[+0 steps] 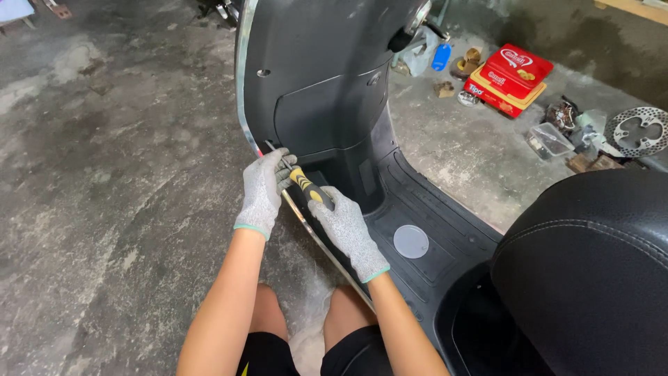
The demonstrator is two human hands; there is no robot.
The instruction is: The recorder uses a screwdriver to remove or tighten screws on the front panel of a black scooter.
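A black scooter stands in front of me, its inner leg shield panel [320, 90] upright and its footboard [417, 230] running toward the black seat [591, 264]. My right hand [344, 226], in a grey knit glove, grips the yellow and black handle of a screwdriver [307, 188]. The metal shaft points up and left to the lower edge of the leg shield beside the chrome trim [243, 104]. My left hand [263, 191], also gloved, pinches the shaft near its tip and rests against the trim.
A round grey cap [410, 241] sits in the footboard. On the concrete floor to the right lie two stacked red tins [510, 78], a brake disc [637, 130], a clear plastic box [550, 139] and small parts. My bare knees are below.
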